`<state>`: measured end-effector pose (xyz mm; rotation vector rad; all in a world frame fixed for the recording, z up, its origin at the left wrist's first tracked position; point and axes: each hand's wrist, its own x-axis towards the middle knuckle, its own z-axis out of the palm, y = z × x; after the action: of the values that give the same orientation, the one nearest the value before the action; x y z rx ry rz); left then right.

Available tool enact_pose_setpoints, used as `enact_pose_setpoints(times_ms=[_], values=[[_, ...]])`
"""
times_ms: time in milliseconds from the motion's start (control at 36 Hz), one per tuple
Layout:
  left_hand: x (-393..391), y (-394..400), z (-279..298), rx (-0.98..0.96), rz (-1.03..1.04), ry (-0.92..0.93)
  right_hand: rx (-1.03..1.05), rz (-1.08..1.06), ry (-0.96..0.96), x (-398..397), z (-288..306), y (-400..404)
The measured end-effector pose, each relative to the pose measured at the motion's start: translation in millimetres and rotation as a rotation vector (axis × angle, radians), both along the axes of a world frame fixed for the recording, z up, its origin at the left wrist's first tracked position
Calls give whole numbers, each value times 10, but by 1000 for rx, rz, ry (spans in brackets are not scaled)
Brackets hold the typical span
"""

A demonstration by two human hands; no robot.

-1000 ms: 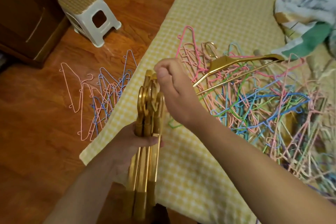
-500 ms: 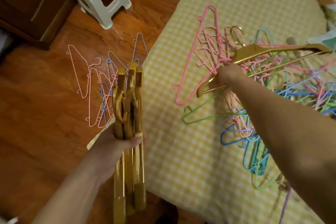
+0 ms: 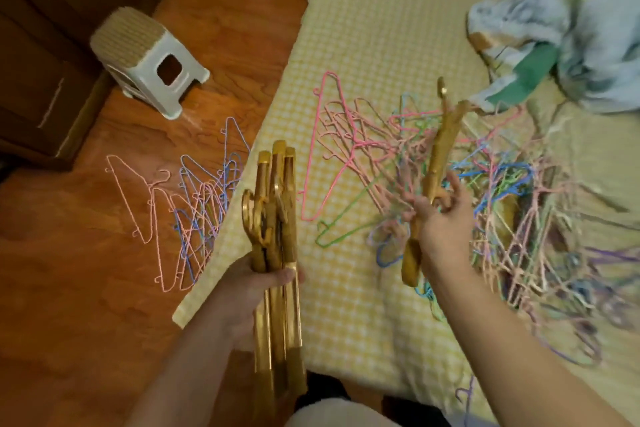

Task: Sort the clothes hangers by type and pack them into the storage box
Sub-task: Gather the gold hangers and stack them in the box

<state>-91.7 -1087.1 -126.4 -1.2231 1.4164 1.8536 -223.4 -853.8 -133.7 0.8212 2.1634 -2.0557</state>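
Head view, the only one: the left hand (image 3: 254, 283) grips a bunch of gold hangers (image 3: 275, 218) upright at the bed's near corner, fingers and thumb wrapped round their middles, the hooks clustered just above the fist. The right hand (image 3: 441, 218) holds a single gold hanger (image 3: 438, 163) by its neck, fingers curled about it, the hanger standing nearly on end above a tangle of thin wire hangers (image 3: 485, 191) in pink, blue and green spread over the yellow checked bedcover (image 3: 363, 28). A second, smaller heap of wire hangers (image 3: 194, 212) lies on the wooden floor (image 3: 69, 288) beside the bed, near a white stool (image 3: 145, 56). Crumpled cloth (image 3: 554, 45) lies at the far right. No storage box shows in this picture.

The step in hand looks to be gathering the gold type into one bunch. To do it well, the single hanger should be brought clear of the wire tangle before it swings across, since a pink or green loop could snag on it. Then turn its hook to face the same way as the others and slide it flat against the bunch, so the stack stays tight for packing.
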Motion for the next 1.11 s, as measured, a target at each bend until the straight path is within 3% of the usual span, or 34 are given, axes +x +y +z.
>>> enact_pose_setpoints(times_ms=[83,250,500,694,889,1111], values=[[-177,377,312,86,-40,59,-58,122,-80,453,359,358],[-438,1337,856,256,-158,198,33,281,-80,1180,1076,766],[-85,2917,1595,445,-391,276,-46,21,-42,1930,1652,1905],[579,4143,1797,411,-552,305,-70,-86,-1,2769,1800,3081],[1416,5630,1961,317,-536,280,7,-43,26,3510,1729,4542],[1721,6578,2353,344,-602,283,-2,28,66,3864,2114,5493]])
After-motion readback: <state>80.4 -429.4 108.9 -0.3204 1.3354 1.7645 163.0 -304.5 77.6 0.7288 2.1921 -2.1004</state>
